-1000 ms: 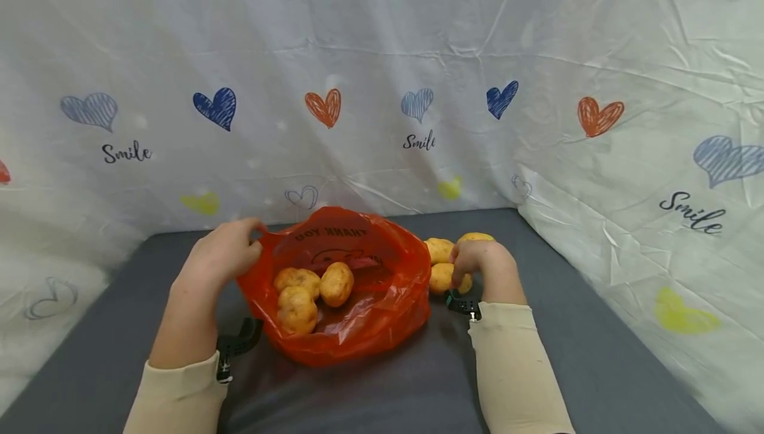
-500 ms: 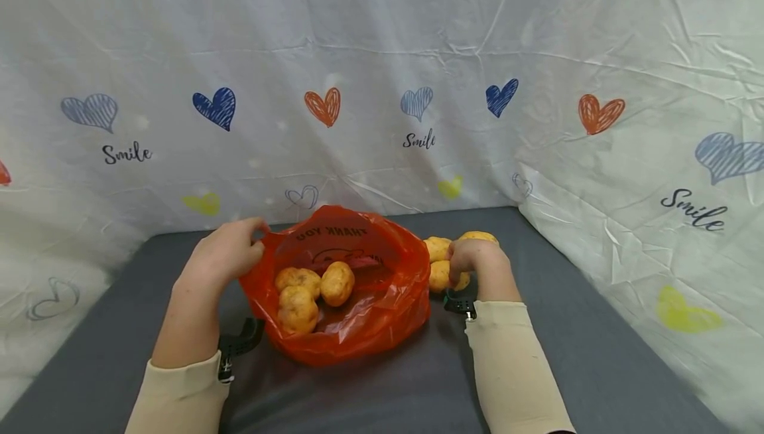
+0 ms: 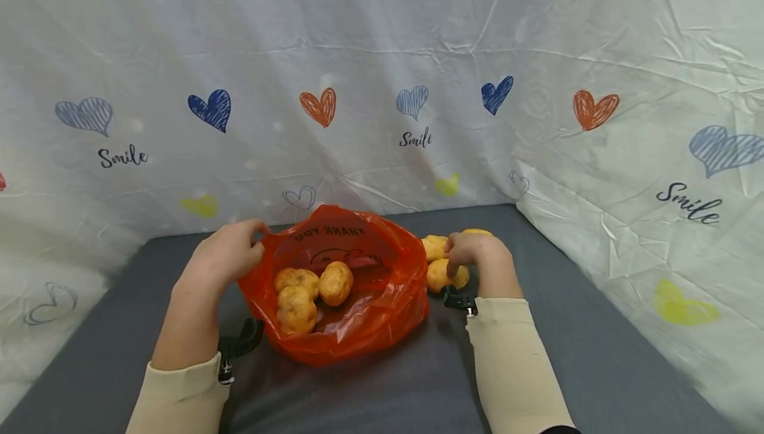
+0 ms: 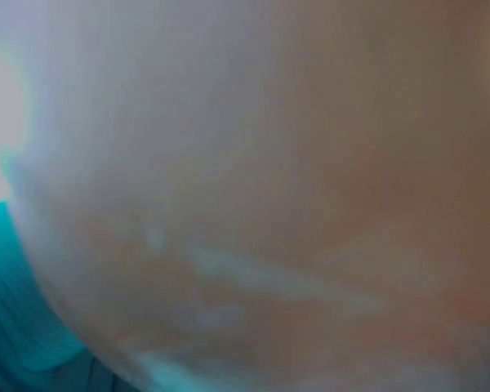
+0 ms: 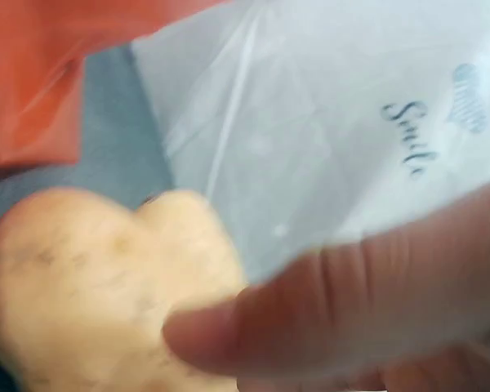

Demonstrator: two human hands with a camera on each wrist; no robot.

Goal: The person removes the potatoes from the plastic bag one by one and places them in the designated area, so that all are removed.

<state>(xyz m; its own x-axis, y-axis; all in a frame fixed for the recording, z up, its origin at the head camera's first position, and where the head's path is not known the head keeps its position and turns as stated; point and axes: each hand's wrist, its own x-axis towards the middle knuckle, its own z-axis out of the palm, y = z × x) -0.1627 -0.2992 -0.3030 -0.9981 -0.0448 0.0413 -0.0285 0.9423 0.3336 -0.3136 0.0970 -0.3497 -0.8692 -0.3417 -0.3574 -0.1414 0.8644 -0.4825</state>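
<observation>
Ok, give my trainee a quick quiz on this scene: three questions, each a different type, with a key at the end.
1. Multiple choice. What does the left hand grip?
A) the patterned backdrop
B) the rim of the red bag
C) the right sleeve

2. True or false: every potato in view lies inside the bag.

3. Fill in the blank: the printing on the bag, mirrored in the head view, reads "THANK ____".

Key:
1. B
2. False: some potatoes lie on the grey table to the right of the bag, by the right hand.
3. YOU
</observation>
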